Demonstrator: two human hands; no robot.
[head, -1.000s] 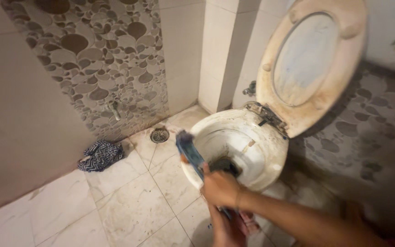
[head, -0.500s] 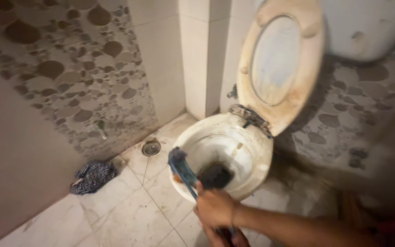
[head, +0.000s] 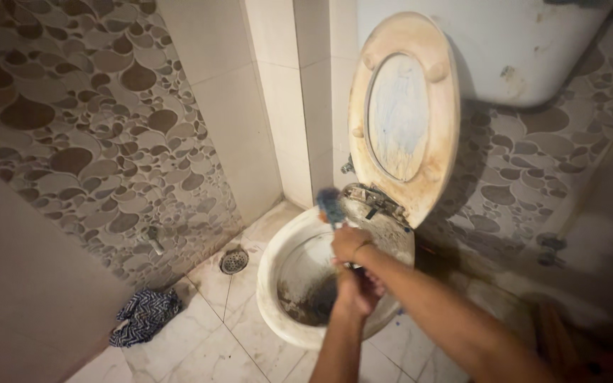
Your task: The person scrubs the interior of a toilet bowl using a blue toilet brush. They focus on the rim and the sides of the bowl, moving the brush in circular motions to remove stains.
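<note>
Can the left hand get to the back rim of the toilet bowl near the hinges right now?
Probably yes. The left hand hovers over the toilet bowl, with the seat raised; only the right hand with its blue brush crowds that spot.

right hand [head: 350,243] grips blue brush [head: 330,206] | above toilet bowl [head: 269,280]

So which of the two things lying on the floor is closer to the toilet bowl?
The round metal floor drain, set in the tiles just left of the toilet bowl. The crumpled dark patterned cloth lies farther off, by the left wall.
</note>
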